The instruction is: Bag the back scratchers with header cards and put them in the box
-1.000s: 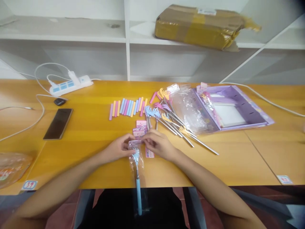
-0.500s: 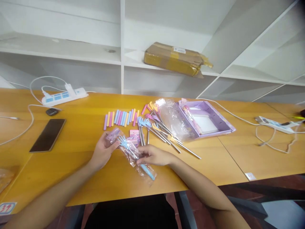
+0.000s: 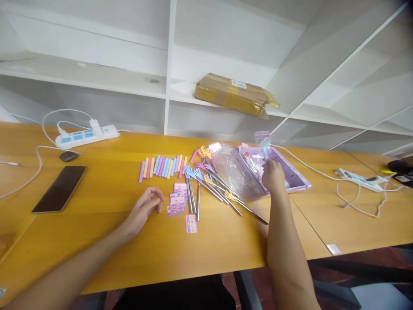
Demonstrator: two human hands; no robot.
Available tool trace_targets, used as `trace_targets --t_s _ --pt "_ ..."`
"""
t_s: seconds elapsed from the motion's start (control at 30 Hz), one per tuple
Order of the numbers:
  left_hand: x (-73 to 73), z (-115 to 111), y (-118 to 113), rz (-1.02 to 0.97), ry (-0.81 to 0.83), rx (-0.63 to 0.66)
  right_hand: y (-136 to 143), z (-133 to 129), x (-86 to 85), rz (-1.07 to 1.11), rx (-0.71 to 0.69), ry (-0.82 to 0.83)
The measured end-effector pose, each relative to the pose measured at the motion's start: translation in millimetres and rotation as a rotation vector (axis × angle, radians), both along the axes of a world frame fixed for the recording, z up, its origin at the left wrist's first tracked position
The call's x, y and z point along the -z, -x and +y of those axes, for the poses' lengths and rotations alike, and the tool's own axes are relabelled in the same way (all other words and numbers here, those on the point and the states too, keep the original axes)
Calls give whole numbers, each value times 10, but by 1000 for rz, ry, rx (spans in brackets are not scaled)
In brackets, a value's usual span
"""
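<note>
In the head view, I am seeing the right hand (image 3: 273,174) at about 3 o'clock from the centre, closing its fingers around a bagged blue scratcher (image 3: 265,145). The scratcher is pointing up from the fist towards 11 o'clock, blurred, and the purple end of its bag is showing at the top. It is standing over the purple box (image 3: 293,172); I cannot tell whether it is touching it. At 9 o'clock from this hand, clear plastic bags (image 3: 234,170) are lying flat, and past them metal scratchers (image 3: 209,179) are fanning out loosely.

I am finding the left hand (image 3: 146,206) at 8 o'clock from the centre, half open, its fingers curling softly and gripping nothing that I can see. A stack of pink cards (image 3: 177,201) is lying just beside it at 3 o'clock, and a single card (image 3: 191,224) is resting at 4 o'clock. Coloured tubes (image 3: 163,167) are sitting in a row at 1 o'clock, and a dark phone (image 3: 60,189) is lying at 9 o'clock, well apart.
</note>
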State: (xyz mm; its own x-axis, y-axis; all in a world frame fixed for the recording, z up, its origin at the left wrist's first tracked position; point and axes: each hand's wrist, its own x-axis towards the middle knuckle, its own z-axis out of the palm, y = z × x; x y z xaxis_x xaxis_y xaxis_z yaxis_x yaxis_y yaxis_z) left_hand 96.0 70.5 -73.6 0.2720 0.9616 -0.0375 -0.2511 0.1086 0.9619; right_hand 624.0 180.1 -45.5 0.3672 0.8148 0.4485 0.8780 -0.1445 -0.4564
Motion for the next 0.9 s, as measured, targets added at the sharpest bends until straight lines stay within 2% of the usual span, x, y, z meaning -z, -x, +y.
trace_targets --t_s 0.1,0.2,0.3,0.43,0.57,0.67,0.73,0.9 --pt "17 26 9 43 19 -14 -147 -14 247 9 -19 59" --pt "12 50 21 71 40 -28 -221 -26 377 11 -2 67" --pt "-4 63 37 88 36 -28 -253 -16 424 -21 4 24" --pt "-18 67 49 118 17 -38 -234 6 454 -54 -55 37" --pt "-12 88 56 168 -17 -62 -216 24 485 -92 -39 -79" --pt "-15 162 125 239 -70 -97 -201 27 504 -145 -75 -59" --pt "-32 253 229 325 -115 -160 -172 21 497 -155 -82 -53" --pt "-91 534 595 679 -341 -453 7 -6 378 -198 -72 -221"
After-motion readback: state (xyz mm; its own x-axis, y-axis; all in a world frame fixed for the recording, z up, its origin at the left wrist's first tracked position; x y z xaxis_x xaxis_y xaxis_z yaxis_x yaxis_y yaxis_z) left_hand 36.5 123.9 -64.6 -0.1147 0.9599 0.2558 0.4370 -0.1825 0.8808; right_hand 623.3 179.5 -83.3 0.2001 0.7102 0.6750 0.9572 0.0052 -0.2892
